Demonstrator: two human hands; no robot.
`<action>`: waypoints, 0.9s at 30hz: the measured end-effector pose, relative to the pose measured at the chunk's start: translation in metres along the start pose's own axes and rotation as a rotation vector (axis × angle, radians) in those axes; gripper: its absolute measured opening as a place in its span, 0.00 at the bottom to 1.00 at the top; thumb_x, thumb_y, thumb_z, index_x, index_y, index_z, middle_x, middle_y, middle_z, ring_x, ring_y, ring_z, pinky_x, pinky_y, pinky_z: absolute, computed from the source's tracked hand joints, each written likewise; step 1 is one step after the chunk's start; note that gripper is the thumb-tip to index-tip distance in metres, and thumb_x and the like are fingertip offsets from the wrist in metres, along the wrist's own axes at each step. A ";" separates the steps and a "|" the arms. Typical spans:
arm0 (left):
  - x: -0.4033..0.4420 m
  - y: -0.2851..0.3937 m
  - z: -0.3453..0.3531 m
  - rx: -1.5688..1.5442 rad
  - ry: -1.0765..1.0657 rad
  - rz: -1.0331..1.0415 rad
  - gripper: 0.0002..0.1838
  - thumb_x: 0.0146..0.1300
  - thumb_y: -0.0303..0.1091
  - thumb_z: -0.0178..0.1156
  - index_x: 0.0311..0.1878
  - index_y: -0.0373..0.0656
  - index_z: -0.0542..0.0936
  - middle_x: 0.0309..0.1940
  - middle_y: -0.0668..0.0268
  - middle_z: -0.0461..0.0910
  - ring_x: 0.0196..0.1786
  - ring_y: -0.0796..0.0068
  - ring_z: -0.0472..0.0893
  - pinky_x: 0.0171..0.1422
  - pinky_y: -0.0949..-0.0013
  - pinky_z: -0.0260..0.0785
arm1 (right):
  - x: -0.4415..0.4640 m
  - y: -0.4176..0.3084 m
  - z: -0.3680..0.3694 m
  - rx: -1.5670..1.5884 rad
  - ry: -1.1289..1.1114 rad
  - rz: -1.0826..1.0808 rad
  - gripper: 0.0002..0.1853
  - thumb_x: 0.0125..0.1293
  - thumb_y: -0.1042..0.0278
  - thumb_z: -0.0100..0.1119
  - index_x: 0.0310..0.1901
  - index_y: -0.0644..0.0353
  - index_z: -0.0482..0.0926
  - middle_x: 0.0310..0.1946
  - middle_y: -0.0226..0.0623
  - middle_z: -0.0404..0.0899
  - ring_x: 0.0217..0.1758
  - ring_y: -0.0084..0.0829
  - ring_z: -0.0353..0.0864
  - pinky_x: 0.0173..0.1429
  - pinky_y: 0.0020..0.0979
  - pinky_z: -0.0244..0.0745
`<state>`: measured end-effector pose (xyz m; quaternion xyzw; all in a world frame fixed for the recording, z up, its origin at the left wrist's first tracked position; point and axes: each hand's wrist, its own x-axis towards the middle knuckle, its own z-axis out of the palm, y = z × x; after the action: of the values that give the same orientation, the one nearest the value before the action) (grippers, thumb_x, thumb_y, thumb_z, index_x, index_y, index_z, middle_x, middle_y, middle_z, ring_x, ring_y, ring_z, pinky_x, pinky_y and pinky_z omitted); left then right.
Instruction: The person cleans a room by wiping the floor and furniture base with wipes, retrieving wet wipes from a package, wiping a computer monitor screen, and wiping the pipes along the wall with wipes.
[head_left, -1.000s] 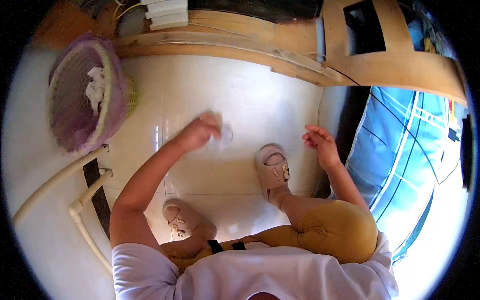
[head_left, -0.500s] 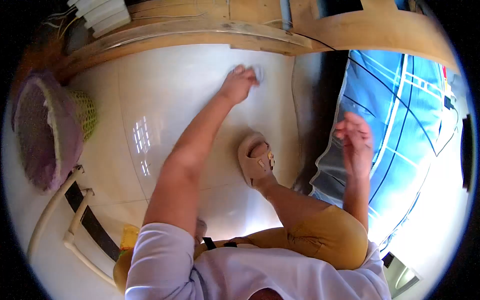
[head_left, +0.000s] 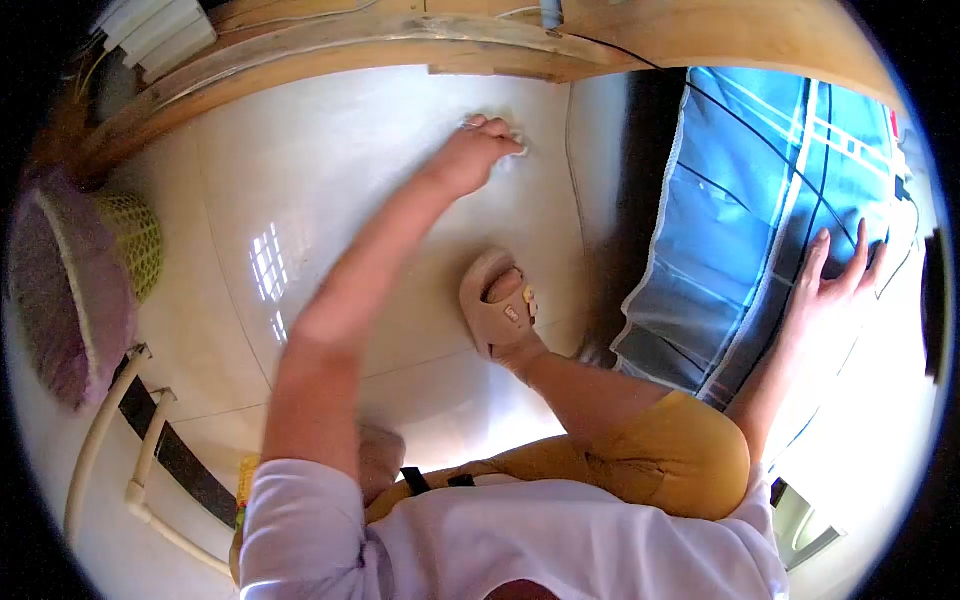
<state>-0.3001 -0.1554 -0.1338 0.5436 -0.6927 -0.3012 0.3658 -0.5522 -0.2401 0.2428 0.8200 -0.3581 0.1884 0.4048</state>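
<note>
My left hand [head_left: 472, 158] is low at the shiny floor [head_left: 330, 200], near the wooden beam. Its fingers are curled round a small pale crumpled thing [head_left: 517, 146] that looks like a tissue, mostly hidden under them. Over to the right, my right hand [head_left: 835, 275] is spread with fingers apart against the blue fabric cover [head_left: 745, 180], close to black cables. Nothing shows in that hand. Between the two arms, a foot in a tan clog [head_left: 492, 305] stands on the floor.
A wooden beam [head_left: 340, 48] crosses the far side, with a white power strip [head_left: 160, 38] at its left. A basket lined with a purple bag [head_left: 75, 290] stands left, above pale pipes [head_left: 100, 440]. A black cable [head_left: 745, 125] runs over the blue cover.
My right hand has moved right, from in front of the blue cover onto it, and its fingers have spread. The left hand stays at the floor, its fingers lower round the pale thing.
</note>
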 end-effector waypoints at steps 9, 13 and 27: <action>0.044 0.076 0.141 0.154 -0.623 -0.117 0.22 0.59 0.41 0.57 0.57 0.45 0.77 0.62 0.54 0.68 0.65 0.53 0.67 0.66 0.57 0.64 | -0.008 0.008 0.014 -0.321 0.003 -0.134 0.16 0.57 0.49 0.60 0.48 0.33 0.82 0.60 0.39 0.68 0.59 0.42 0.70 0.59 0.46 0.65; 0.019 0.075 0.071 0.108 -0.811 -0.208 0.19 0.54 0.43 0.61 0.47 0.42 0.82 0.59 0.52 0.71 0.63 0.53 0.69 0.63 0.55 0.65 | -0.010 0.013 0.019 -0.378 0.011 -0.156 0.17 0.56 0.47 0.61 0.50 0.29 0.81 0.62 0.37 0.68 0.59 0.41 0.69 0.57 0.46 0.64; -0.128 0.042 -0.035 -0.015 -0.470 -0.240 0.05 0.43 0.32 0.63 0.26 0.44 0.84 0.37 0.46 0.78 0.45 0.51 0.78 0.48 0.56 0.71 | 0.013 0.026 -0.049 0.052 -0.322 -0.049 0.35 0.57 0.47 0.64 0.65 0.48 0.67 0.63 0.48 0.63 0.65 0.47 0.64 0.62 0.50 0.64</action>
<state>-0.2752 -0.0222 -0.1037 0.5344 -0.6870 -0.4654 0.1607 -0.5633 -0.2175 0.2937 0.8583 -0.3931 0.0538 0.3253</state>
